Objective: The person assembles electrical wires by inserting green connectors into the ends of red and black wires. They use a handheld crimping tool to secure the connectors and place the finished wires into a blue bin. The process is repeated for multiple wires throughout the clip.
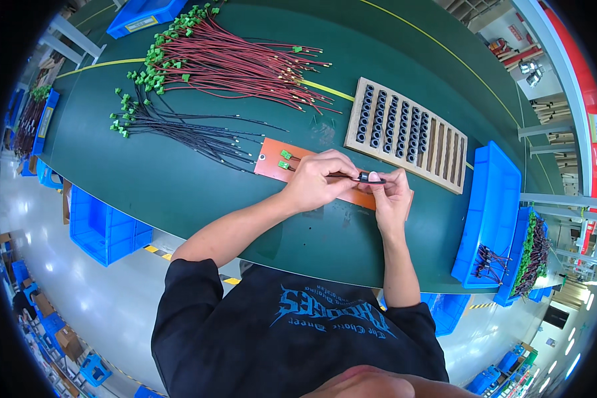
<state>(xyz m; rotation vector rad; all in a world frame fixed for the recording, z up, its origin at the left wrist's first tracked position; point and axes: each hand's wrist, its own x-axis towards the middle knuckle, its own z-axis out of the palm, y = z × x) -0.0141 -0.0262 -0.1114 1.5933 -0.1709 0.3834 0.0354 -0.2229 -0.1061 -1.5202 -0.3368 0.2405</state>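
Note:
Over an orange board on the green table, my two hands meet. My left hand is closed, its fingertips pinching dark wires. Close beside it, my right hand pinches a small black cylinder-shaped sleeve between thumb and fingers, with black wire at it. Whether the wires run through the sleeve is too small to tell. Two green connectors lie at the board's left part, with short wires running toward my left hand. My fingers cover much of the board's middle.
Behind the board stands a wooden rack partly filled with rows of black sleeves. Red wires and black wires with green connectors lie at far left. A blue bin holding some wires stands at right.

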